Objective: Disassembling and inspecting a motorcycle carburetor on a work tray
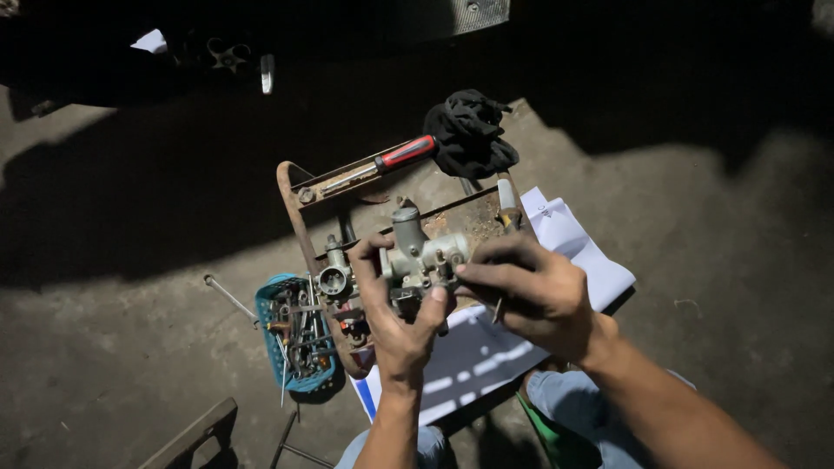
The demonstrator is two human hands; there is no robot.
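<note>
**A:** What are you holding?

**B:** You hold one grey metal carburetor [420, 257] up in the air, over the rusty tray [294, 198]. Your left hand [395, 326] cups it from below. Its fingers [363, 260] are curled around the left side and the thumb presses on the front. Your right hand [539, 295] is on the right side. Its fingers [491, 276] are pressed together and pinch a small part there. I cannot tell what that small part is.

**A:** How do you do this well?

**B:** I think you should keep the left hand steady and firm. Turn or pull with the right hand slowly, so the little part does not slip or drop. Keep it over the tray, so a lost bit lands there.

**A:** How many things are around?

**B:** One screwdriver with a red handle [382, 165] on the tray. One black rag [470, 132] behind it. One more carburetor part [334, 276] in the tray. One blue basket [295, 334] full of small tools, too many to count. One white sheet [556, 260] under your hands.
</note>
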